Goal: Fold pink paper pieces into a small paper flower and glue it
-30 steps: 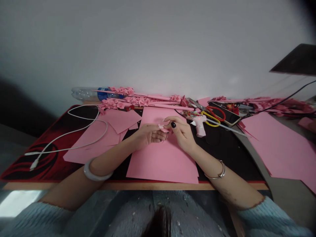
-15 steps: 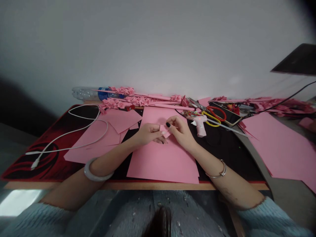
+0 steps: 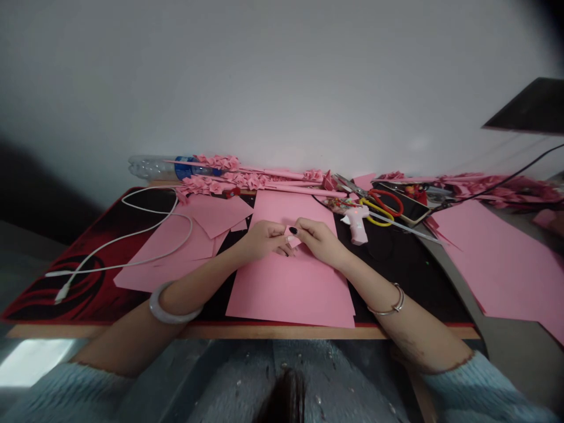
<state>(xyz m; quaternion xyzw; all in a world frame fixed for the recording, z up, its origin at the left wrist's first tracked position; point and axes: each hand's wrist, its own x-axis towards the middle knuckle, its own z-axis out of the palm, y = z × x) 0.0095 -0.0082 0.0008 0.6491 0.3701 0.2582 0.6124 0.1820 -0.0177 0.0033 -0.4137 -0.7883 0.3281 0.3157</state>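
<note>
A small folded piece of pink paper is pinched between both hands, over the large pink sheets in the middle of the mat. My left hand grips its left side, thumb on top and fingers partly beneath. From the right, my right hand holds the other side, its dark-nailed thumb pressing on the top. The fingers largely cover the small piece, so its exact folds are hard to make out.
A white cable loops over pink sheets at left. Behind lie a plastic bottle and pink paper flowers. Right of the hands are a glue gun, red-handled scissors, yellow-handled scissors and more pink sheets.
My right hand has turned and drawn in slightly lower and closer to my left hand, and its fingers now cover more of the small paper. My left hand has barely moved.
</note>
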